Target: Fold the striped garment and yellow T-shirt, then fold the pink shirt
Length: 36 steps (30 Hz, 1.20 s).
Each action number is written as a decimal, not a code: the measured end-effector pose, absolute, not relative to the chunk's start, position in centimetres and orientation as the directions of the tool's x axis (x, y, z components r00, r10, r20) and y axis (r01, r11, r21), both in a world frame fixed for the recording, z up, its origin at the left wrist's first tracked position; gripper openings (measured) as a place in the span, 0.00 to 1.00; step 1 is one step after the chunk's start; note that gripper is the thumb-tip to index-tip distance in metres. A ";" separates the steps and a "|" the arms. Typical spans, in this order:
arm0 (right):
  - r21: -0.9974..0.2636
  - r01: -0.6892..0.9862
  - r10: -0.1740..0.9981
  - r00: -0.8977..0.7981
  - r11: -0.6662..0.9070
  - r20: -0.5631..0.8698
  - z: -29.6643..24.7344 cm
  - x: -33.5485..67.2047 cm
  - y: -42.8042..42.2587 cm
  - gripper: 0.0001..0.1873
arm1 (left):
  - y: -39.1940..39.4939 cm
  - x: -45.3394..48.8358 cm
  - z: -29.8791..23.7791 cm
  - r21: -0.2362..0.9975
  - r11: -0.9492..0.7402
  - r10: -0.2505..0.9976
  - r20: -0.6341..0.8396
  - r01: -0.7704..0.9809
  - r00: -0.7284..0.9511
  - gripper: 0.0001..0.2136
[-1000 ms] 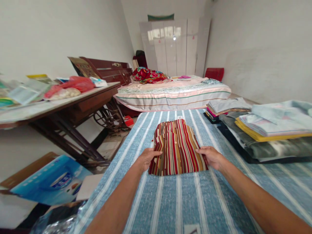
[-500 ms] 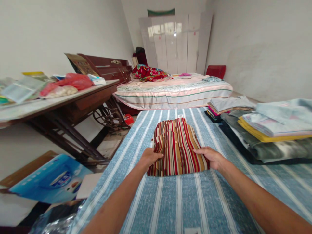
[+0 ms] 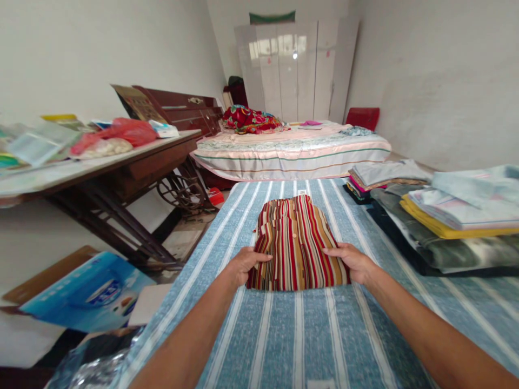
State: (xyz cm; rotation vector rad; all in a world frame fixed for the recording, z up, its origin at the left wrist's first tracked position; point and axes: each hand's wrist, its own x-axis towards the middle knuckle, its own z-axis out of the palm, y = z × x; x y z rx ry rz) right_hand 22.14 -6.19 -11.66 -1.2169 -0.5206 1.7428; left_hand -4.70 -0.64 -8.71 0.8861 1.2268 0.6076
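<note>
A folded striped shirt (image 3: pixel 298 248) in red, tan, white and dark brown lies flat on a blue-and-white striped bedsheet (image 3: pixel 279 335); a button shows near its middle. My left hand (image 3: pixel 248 263) grips its left edge, thumb on top and the other fingers mostly hidden at the side and underneath. On the opposite edge my right hand (image 3: pixel 352 261) pinches the cloth the same way, thumb pointing inward over the stripes.
Right of the shirt are a large stack of folded clothes (image 3: pixel 454 227) and a smaller folded pile (image 3: pixel 385 174). A sewing-machine table (image 3: pixel 162 156) with bags on it stands at left, above a blue box (image 3: pixel 89 292). Beyond is another bed (image 3: pixel 292 156).
The camera view has shifted slightly. Both hands keep their hold on the shirt's side edges, and the shirt has hardly moved on the bedsheet.
</note>
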 end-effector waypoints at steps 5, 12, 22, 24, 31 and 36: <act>-0.733 -0.435 0.836 -0.095 -0.523 -0.540 -11.7 22.0 -6.2 0.19 | -0.6 -4.7 -9.1 0.850 0.527 0.817 -0.514 0.024 0.261 0.16; -0.794 -0.412 0.872 0.000 -0.447 -0.490 -11.7 21.8 -6.1 0.19 | -0.8 -4.8 -8.6 0.847 0.532 0.805 -0.504 -0.004 0.312 0.17; -0.824 -0.430 0.918 -0.030 -0.369 -0.396 -11.6 21.8 -7.4 0.19 | -1.7 -5.6 -8.3 0.855 0.518 0.787 -0.462 -0.029 0.409 0.20; -0.838 -0.420 0.933 -0.070 -0.349 -0.354 -11.4 21.9 -8.0 0.21 | -2.1 -6.0 -8.3 0.871 0.490 0.791 -0.427 -0.036 0.437 0.21; -0.823 -0.403 0.911 -0.081 -0.400 -0.404 -11.7 21.5 -9.8 0.21 | -3.4 -6.9 -9.1 0.852 0.522 0.769 -0.485 0.029 0.416 0.21; -0.834 -0.413 0.926 -0.073 -0.367 -0.371 -12.0 21.2 -10.1 0.20 | -3.8 -7.0 -8.9 0.856 0.515 0.770 -0.482 0.036 0.418 0.22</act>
